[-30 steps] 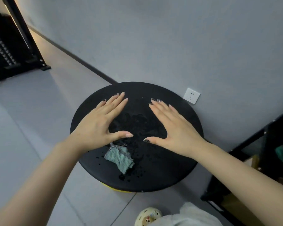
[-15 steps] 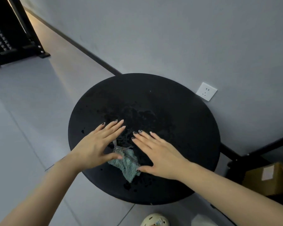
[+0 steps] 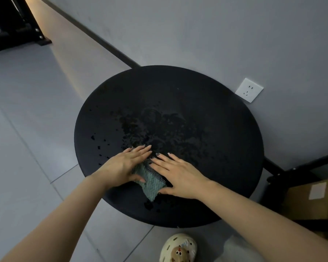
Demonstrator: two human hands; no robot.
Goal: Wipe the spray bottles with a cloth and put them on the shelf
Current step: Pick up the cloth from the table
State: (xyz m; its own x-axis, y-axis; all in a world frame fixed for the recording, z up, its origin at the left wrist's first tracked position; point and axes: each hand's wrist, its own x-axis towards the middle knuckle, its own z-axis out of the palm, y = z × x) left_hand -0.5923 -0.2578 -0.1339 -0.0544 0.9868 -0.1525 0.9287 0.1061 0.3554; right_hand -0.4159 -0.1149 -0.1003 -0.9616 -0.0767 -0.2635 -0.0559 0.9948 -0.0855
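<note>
1 head view looks steeply down, close over the round black table by the wall.

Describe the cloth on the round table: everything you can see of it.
The cloth is small, pale green and looks knitted or ribbed, with a dark mesh-like edge on its far side. It lies crumpled flat on the near part of the wet black round table, one corner pointing toward the table's near rim. The left hand rests on its left side and the right hand on its right side, both with straight fingers. Water droplets lie around it.
</note>
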